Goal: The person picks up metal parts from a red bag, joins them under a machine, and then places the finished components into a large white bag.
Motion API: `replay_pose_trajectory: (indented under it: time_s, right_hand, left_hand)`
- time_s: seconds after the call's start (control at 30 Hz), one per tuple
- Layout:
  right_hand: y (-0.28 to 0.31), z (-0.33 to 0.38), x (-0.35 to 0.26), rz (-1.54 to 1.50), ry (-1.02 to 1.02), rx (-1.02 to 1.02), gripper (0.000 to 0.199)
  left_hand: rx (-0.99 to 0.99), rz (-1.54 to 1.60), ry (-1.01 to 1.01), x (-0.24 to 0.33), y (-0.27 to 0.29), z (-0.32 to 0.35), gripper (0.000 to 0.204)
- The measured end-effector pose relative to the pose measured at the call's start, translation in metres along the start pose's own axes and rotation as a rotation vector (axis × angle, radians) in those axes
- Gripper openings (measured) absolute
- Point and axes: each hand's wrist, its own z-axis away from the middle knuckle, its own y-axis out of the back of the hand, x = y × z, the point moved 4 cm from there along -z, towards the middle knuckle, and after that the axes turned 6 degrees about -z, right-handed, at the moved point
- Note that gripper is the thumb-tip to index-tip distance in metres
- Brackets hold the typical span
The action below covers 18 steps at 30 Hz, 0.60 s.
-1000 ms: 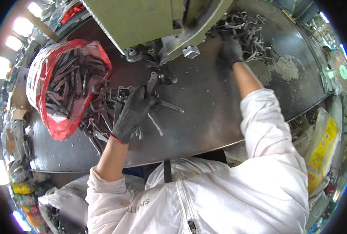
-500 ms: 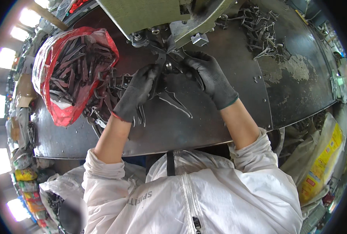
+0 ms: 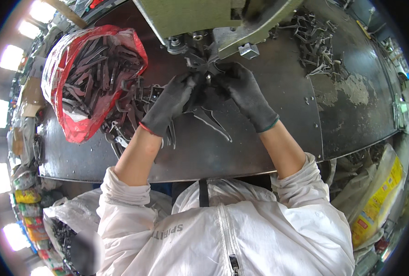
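My left hand (image 3: 171,102), in a dark grey glove with a red cuff, is closed around a dark metal part (image 3: 196,97) just below the machine head. My right hand (image 3: 249,97), gloved alike with a green cuff, is closed beside it, fingers bent in under the metal jaw-like pieces (image 3: 197,60). What the right fingers hold is hidden by the glove and shadow. Between the hands a small shiny pin (image 3: 208,77) stands up. On the table just in front of them lies a curved plier-like handle (image 3: 215,124).
The green machine (image 3: 181,18) overhangs the dark metal table (image 3: 278,152). To the left a red-and-white bag (image 3: 143,48) holds dark metal handles (image 3: 98,69), with loose metal parts (image 3: 130,115) beside it. More metal parts (image 3: 316,41) lie piled at far right.
The whole view has shifted a little. My hands have drawn closer together under the machine head, and the dark piece seen under my right fingers before is now hidden.
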Motion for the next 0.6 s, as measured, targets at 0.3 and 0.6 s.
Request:
replay_pose_trajectory:
  time_s: [0.3,0.6]
  right_hand:
    - [0.005,-0.007,0.010,0.028,-0.065,-0.030,0.036]
    - [0.015,-0.008,0.036,-0.122,-0.144,0.016,0.026]
  left_hand:
    - [-0.061,0.039,0.215,0.005,-0.009,-0.006,0.042]
    - [0.163,-0.527,0.068,0.024,0.059,-0.011,0.026]
